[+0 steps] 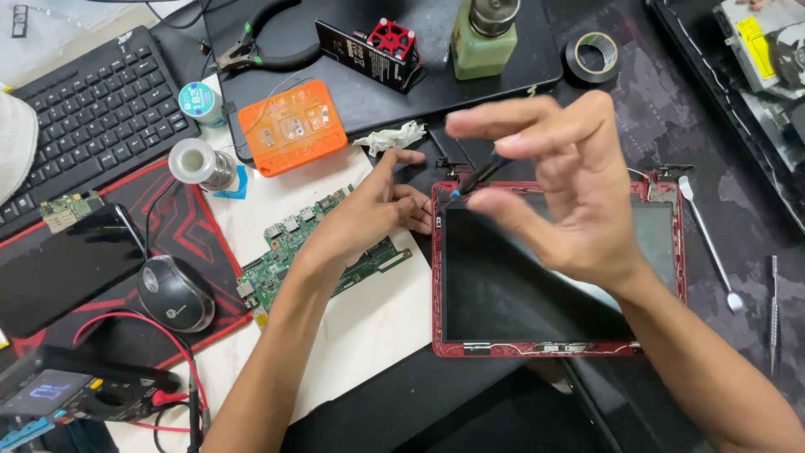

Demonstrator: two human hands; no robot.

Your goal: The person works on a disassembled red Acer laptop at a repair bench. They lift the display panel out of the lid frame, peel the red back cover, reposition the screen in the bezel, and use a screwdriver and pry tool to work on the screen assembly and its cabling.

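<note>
Premises: an electronics repair workbench. A bare green circuit board lies at centre, a solder spool at ten o'clock, a multimeter at eight. A metal spudger rests at three o'clock.

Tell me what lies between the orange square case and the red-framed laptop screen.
In the head view, a crumpled white tissue and the left hand, resting beside a green circuit board.

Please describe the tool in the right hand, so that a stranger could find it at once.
Find the red-framed laptop screen panel lying flat on the dark mat. Above its top left corner, the right hand pinches a thin black screwdriver with a blue tip. The metal spatula tools nearby lie untouched, right of the panel.
</note>
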